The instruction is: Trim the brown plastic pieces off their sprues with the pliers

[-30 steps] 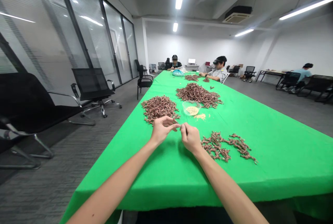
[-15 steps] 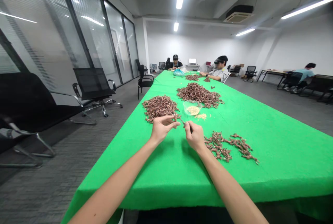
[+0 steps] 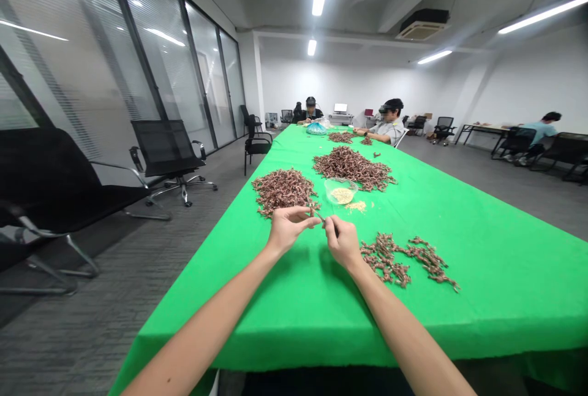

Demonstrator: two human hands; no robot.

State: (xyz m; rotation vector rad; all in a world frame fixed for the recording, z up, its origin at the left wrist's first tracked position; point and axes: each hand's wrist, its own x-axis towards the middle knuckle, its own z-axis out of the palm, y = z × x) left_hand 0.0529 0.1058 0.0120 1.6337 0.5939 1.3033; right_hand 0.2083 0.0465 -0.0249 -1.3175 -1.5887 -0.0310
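Above the green cloth, my left hand (image 3: 285, 232) pinches a small brown knobby, twig-like piece (image 3: 312, 211) between thumb and fingers. Closed around a slim dark tool (image 3: 320, 217) is my right hand (image 3: 342, 241). The tool's tip points at the piece; its exact kind is too small to tell. Just behind my left hand lies a heap of brown knobby pieces (image 3: 282, 190). A clear plastic bowl (image 3: 328, 189) with pale grains stands beyond my hands, with spilled pale grains (image 3: 357, 206) beside it. Loose brown pieces (image 3: 427, 258) lie right of my right hand.
A larger brown heap (image 3: 351, 166) sits behind the bowl on the green-covered table (image 3: 482, 261). Farther back are a blue-and-clear plastic bag (image 3: 316, 129), small heaps (image 3: 340, 137) and seated people. Black chairs (image 3: 165, 148) stand along the left.
The tool tip and the piece in my left hand have shifted slightly against each other. Both hands keep their grip in nearly the same place.
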